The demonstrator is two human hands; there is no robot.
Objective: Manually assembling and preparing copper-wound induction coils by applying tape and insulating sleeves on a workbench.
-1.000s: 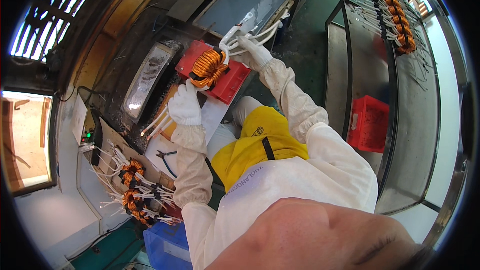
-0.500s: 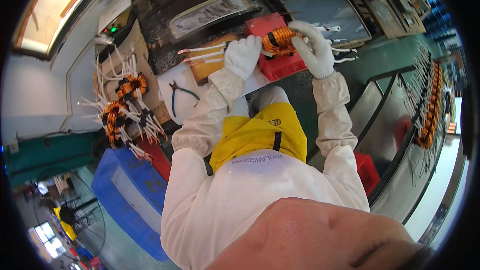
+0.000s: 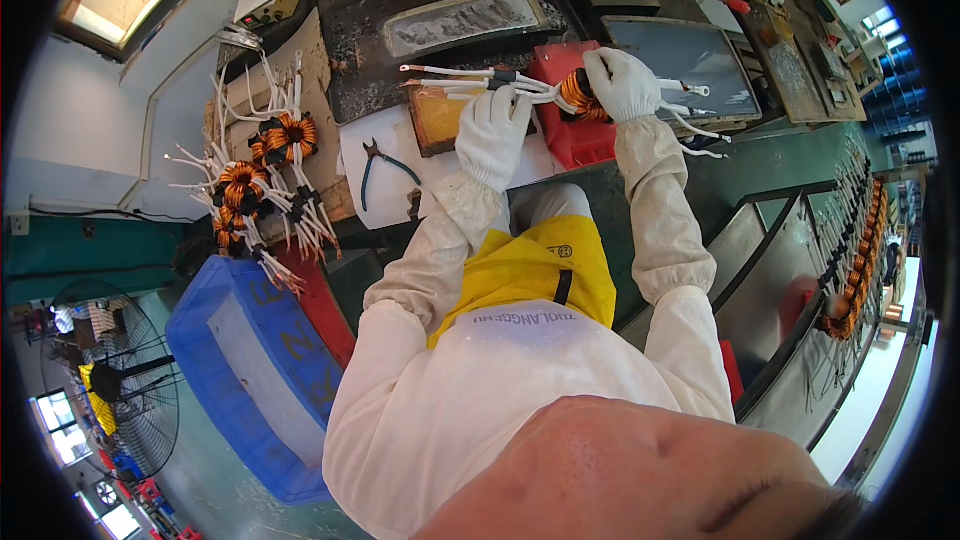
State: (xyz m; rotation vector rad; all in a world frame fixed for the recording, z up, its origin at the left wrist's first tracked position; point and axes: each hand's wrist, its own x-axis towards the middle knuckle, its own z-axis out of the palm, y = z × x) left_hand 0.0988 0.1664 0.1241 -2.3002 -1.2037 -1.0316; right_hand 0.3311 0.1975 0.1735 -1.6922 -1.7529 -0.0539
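A toroidal coil [image 3: 580,97] wound with orange copper wire is held over a red block-like container. My right hand [image 3: 622,85], in a white glove, is closed around the coil's right side and hides part of it. White insulated leads [image 3: 540,90] with dark sleeves run left from the coil, and others with metal lugs stick out to the right beyond my right hand. My gloved left hand [image 3: 493,135] is just below the left leads, its fingers bent and its fingertips against them; whether it grips them is hard to make out.
Cutting pliers [image 3: 375,168] lie on white paper beside a yellowish block [image 3: 438,122]. Several finished-looking coils [image 3: 290,138] are heaped at left, above a blue crate [image 3: 240,340]. A framed metal tray [image 3: 465,22] lies behind. More coils [image 3: 858,275] line a rack at right.
My left hand has left the coil's side and moved below the left leads. The coil has turned, with my right hand covering more of it. The whole view has shifted slightly.
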